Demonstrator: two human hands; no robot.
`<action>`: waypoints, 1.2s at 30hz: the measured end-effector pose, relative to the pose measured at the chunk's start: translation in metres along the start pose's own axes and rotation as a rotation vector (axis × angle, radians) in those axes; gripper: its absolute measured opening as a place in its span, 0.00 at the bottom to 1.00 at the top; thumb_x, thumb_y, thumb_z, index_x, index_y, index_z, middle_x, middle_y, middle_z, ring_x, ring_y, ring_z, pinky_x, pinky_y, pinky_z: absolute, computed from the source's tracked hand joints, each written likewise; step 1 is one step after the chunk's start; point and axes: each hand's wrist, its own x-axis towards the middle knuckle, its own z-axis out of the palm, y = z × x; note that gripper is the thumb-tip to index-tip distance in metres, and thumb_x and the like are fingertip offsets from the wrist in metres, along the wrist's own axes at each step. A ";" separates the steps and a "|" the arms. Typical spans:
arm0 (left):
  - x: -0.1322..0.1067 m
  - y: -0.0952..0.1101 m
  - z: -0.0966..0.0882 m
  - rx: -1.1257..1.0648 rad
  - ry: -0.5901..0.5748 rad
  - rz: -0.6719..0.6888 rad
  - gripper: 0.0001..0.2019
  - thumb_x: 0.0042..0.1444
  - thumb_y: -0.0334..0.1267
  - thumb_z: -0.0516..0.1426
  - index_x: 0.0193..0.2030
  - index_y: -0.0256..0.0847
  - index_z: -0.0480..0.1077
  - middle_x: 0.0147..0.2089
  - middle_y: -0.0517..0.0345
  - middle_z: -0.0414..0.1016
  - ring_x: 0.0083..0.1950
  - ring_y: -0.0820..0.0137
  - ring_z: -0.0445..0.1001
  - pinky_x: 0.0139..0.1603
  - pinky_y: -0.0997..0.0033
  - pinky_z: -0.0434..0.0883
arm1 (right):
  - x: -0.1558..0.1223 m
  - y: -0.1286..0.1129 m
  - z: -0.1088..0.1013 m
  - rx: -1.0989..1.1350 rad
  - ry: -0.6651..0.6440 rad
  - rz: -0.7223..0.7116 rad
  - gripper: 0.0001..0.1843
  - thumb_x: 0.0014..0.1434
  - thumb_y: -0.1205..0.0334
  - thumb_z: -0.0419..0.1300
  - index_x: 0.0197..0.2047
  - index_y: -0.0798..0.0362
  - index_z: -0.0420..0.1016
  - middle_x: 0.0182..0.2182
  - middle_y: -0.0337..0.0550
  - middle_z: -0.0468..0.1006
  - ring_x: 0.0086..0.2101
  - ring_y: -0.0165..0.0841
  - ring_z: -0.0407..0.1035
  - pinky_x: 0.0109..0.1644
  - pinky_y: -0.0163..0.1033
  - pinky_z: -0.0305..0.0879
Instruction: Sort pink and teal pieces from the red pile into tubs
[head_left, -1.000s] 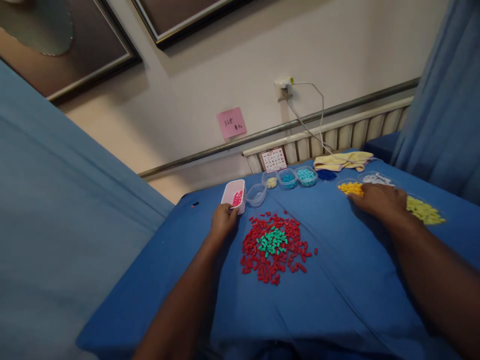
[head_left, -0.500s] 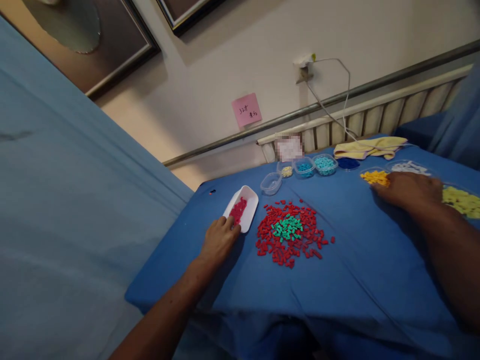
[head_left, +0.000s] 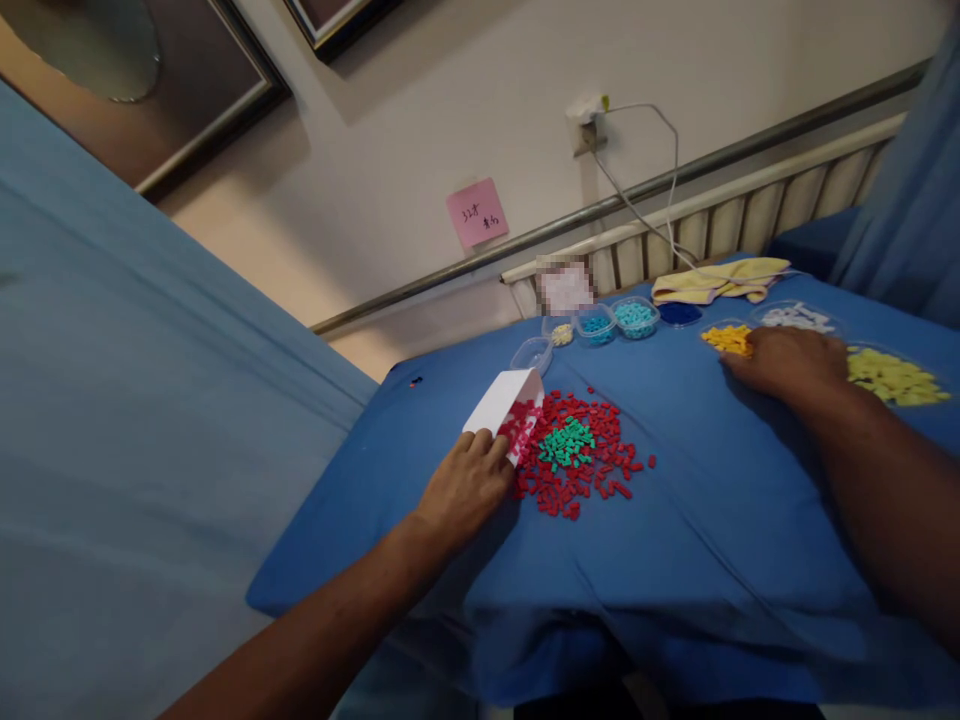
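My left hand [head_left: 472, 480] grips the near end of a white tray [head_left: 501, 398], which is tipped over to the right. Pink pieces [head_left: 523, 425] slide from the tilted tray onto the left side of a loose pile of small red pieces [head_left: 604, 425]. Green pieces [head_left: 568, 443] lie heaped in the middle of that pile. Far to the right, my right hand [head_left: 795, 362] is closed at the edge of a shallow clear dish of orange-yellow pieces [head_left: 726, 339]; its thumb shows at the near side, while the other fingers are mostly hidden.
Along the back stand clear tubs of cream pieces [head_left: 562, 335], blue pieces [head_left: 598, 328] and turquoise pieces [head_left: 634, 318], beside an unfilled clear tub [head_left: 532, 355]. White pieces [head_left: 796, 318], yellow-green pieces [head_left: 896, 378] and a yellow cloth [head_left: 720, 281] are at the right. A cable [head_left: 675, 165] hangs behind.
My left hand has lifted and tipped the white tray rightward over the red pile, and the pink pieces are sliding out. My right hand stays by the orange-yellow pieces. The view has shifted slightly.
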 end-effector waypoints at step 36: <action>-0.022 -0.100 0.121 -0.451 0.071 -0.812 0.25 0.78 0.48 0.47 0.58 0.36 0.81 0.61 0.37 0.77 0.58 0.46 0.80 0.53 0.49 0.79 | -0.006 -0.012 -0.002 0.076 0.137 -0.081 0.41 0.68 0.35 0.60 0.68 0.60 0.74 0.64 0.67 0.78 0.65 0.58 0.70 0.68 0.60 0.60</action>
